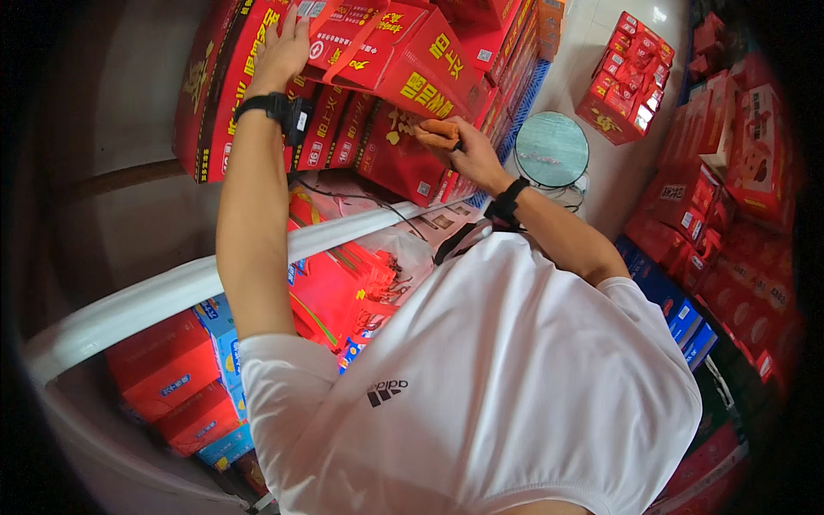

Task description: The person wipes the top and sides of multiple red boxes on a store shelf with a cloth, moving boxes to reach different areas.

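My left hand [281, 58] lies with its fingers stretched out on a red drink carton [241, 77] bearing yellow writing. Beside its fingers is a red carton with a carrying strap [386, 55], resting on other cartons. My right hand [473, 151] grips a folded orange-brown cloth [440, 134] in front of a lower red carton [402, 154]. Black bands circle both wrists, and the left one carries a small dark device [296, 120].
A white rail [161, 290] crosses below the cartons, with red packaging [335, 290] behind it. Right of me stand a round stool [552, 151], red gift boxes [624, 84] on the tiled floor and stacked boxes [708, 212]. More boxes [167, 367] sit at lower left.
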Demonstrator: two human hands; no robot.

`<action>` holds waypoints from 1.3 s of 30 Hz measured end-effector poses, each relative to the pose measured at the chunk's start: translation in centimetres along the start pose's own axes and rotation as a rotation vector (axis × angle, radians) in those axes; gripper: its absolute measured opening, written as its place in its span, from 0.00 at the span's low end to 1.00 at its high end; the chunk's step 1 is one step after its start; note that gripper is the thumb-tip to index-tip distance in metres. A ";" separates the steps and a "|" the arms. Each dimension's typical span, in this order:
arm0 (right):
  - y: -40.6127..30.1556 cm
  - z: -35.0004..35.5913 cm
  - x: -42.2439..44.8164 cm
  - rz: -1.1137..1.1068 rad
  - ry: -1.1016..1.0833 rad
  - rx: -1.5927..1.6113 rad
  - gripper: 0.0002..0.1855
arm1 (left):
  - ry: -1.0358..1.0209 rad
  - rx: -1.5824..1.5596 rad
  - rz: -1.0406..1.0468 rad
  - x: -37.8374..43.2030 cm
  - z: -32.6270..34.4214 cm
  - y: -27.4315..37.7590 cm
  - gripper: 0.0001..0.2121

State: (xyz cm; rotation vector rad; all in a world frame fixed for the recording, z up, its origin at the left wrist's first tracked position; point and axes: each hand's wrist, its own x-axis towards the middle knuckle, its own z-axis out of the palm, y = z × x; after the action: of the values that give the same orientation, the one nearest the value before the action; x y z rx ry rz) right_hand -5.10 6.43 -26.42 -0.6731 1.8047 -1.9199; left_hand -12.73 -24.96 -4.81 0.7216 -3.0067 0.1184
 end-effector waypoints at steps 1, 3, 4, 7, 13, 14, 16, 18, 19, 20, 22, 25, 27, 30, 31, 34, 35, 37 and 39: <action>-0.6 -0.6 0.1 -0.012 -0.014 0.025 0.19 | 0.001 0.012 0.000 -0.5 -0.6 0.1 0.32; -2.1 -2.5 0.7 -0.081 0.013 0.006 0.18 | -0.186 0.073 -0.252 -1.5 -1.9 0.6 0.34; -0.6 -3.6 1.2 -0.093 0.058 -0.036 0.19 | -0.209 0.100 -0.263 -2.4 -2.3 1.6 0.34; 2.4 -7.4 4.8 -0.145 0.124 -0.243 0.21 | -0.244 0.154 -0.342 -5.9 -3.4 2.7 0.37; 1.8 -9.5 11.8 -0.017 0.323 -0.299 0.20 | -0.252 0.223 -0.387 -12.9 -6.8 8.2 0.39; 3.5 -9.3 11.9 0.000 0.407 -0.173 0.22 | -0.258 0.167 -0.401 -13.6 -7.6 8.6 0.38; 3.8 -8.7 11.5 0.067 0.564 0.013 0.28 | -0.251 0.122 -0.410 -14.4 -8.5 8.2 0.37; 10.7 -9.3 11.4 0.157 0.726 -0.053 0.28 | -0.066 0.055 -0.403 -14.1 -8.1 7.4 0.35; 13.5 -9.6 10.8 0.195 0.812 -0.115 0.29 | -0.064 0.061 -0.378 -13.5 -7.8 7.5 0.35; 14.2 -8.6 9.8 0.240 0.780 -0.086 0.30 | -0.028 0.051 -0.289 -13.4 -7.5 6.8 0.34; 14.7 -7.5 8.2 0.414 0.730 -0.158 0.28 | 0.017 -0.031 -0.122 -12.7 -6.7 6.4 0.32; 13.8 -6.3 7.1 0.486 0.735 -0.099 0.24 | 0.056 -0.068 -0.023 -10.7 -3.9 4.8 0.30; 13.4 -5.8 7.2 0.490 0.758 -0.024 0.24 | 0.013 -0.201 -0.049 -10.4 -2.6 4.4 0.29; 15.8 -7.0 9.0 0.454 0.828 0.028 0.24 | -0.014 -0.204 -0.071 -9.5 -2.7 5.1 0.29; 15.4 -6.2 8.9 0.446 0.853 0.050 0.24 | -0.021 -0.199 -0.068 -9.4 -2.7 5.1 0.29; 14.8 -5.2 9.5 0.451 0.865 0.121 0.23 | -0.008 -0.224 -0.190 -9.0 -2.6 5.1 0.28; 14.7 -4.7 9.6 0.428 0.872 0.123 0.22 | -0.014 -0.213 -0.199 -9.3 -2.5 5.0 0.28; 13.8 -3.6 10.5 0.366 0.929 0.226 0.18 | -0.047 -0.208 -0.215 -9.2 -3.2 5.1 0.27; 14.1 -2.6 12.3 0.270 0.973 0.171 0.18 | 0.028 -0.180 -0.122 -8.8 -1.9 3.9 0.27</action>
State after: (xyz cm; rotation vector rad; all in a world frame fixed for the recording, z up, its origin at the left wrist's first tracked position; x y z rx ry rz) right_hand -16.82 0.04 -39.82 0.6687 2.0173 -2.3421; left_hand -6.63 -17.32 -3.69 0.8719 -2.8887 -0.1439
